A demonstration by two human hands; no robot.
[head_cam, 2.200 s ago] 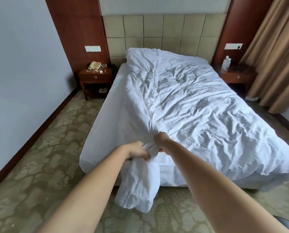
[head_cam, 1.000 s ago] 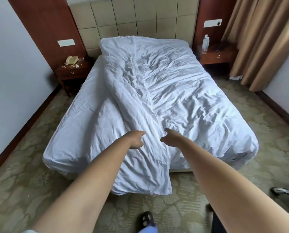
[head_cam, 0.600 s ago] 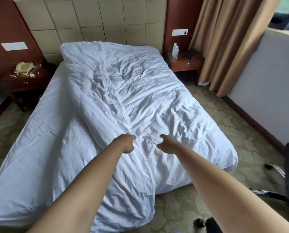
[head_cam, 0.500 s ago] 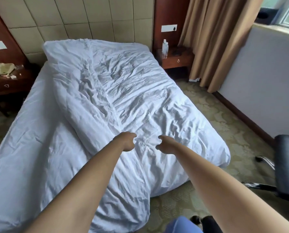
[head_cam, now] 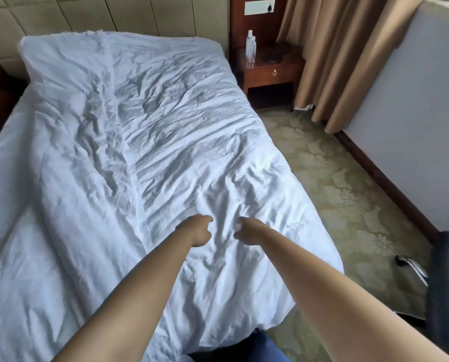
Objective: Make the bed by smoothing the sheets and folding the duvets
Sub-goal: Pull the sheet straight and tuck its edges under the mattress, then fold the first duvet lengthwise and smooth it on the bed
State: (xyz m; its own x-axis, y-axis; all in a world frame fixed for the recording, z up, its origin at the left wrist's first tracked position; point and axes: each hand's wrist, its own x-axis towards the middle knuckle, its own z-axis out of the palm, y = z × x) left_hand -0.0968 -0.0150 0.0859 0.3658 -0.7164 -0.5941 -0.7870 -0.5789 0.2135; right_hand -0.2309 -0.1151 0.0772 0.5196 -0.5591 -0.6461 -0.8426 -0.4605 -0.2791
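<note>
Both arms reach out over the foot end of the bed. Left hand (head_cam: 198, 231) & right hand (head_cam: 245, 232) sit close together, a small gap between them, knuckles up, fingers curled under. Each looks to be pinching the white duvet (head_cam: 145, 142) fabric, w/ creases running toward both fists, but the fingertips are hidden so can't confirm the grasp for sure.

Duvet covers most of the bed, heavily wrinkled, esp. down the middle where a long ridge runs from the head end toward the hands. Its near edge hangs over the foot of the bed. On the left, flatter white sheet (head_cam: 7, 158) shows beside the duvet.

Padded headboard (head_cam: 100, 14) behind. Right of the bed: wooden nightstand (head_cam: 270, 71) w/ clear bottles (head_cam: 250, 48) on top, tan curtain (head_cam: 335, 56) just beside it. Patterned carpet (head_cam: 335, 184) on the floor. Dark chair (head_cam: 447, 296) at the right edge.
</note>
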